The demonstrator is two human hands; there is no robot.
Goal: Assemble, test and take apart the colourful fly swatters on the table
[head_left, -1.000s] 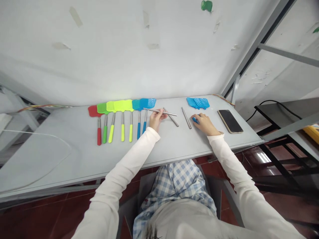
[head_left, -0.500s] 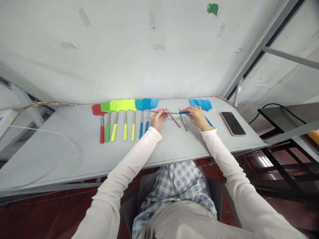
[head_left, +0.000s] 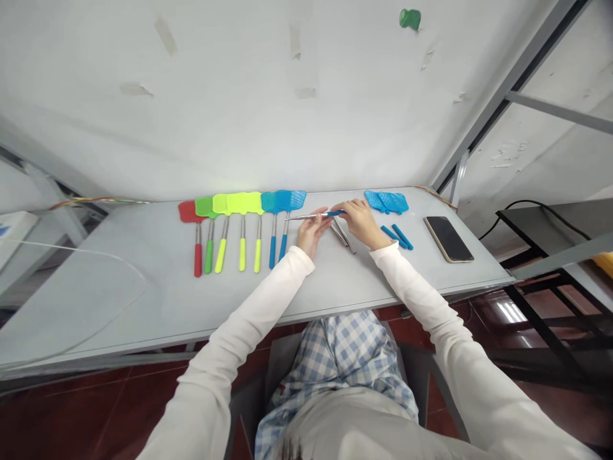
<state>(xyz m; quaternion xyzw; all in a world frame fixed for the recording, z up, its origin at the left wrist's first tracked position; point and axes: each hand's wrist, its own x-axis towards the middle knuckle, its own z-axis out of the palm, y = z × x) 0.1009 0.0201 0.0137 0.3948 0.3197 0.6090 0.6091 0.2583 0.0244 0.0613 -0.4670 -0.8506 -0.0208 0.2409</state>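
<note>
Between my hands a thin metal rod (head_left: pixel 302 217) lies nearly level above the table, its tip pointing left. My left hand (head_left: pixel 311 235) is closed around the rod. A blue handle grip (head_left: pixel 337 213) is on the rod's right end, and my right hand (head_left: pixel 360 222) pinches it; the fingers hide part of the grip. Below the hands, metal rods (head_left: pixel 341 236) rest on the table, partly covered. Two loose blue grips (head_left: pixel 396 236) lie right of my right hand. Behind them are blue swatter heads (head_left: pixel 387 201), overlapping.
Fly swatters in red (head_left: pixel 197 243), green (head_left: pixel 209 246), yellow (head_left: pixel 242 239) and blue (head_left: pixel 283 230) stand in a row on the left of the grey table (head_left: pixel 158 281). A phone (head_left: pixel 449 239) lies at the right. A white cable (head_left: pixel 115 257) crosses the left end.
My right hand has moved left toward my left hand, pushing the blue grip further along the rod. Both loose grips are now uncovered, and the rods below lie closer together.
</note>
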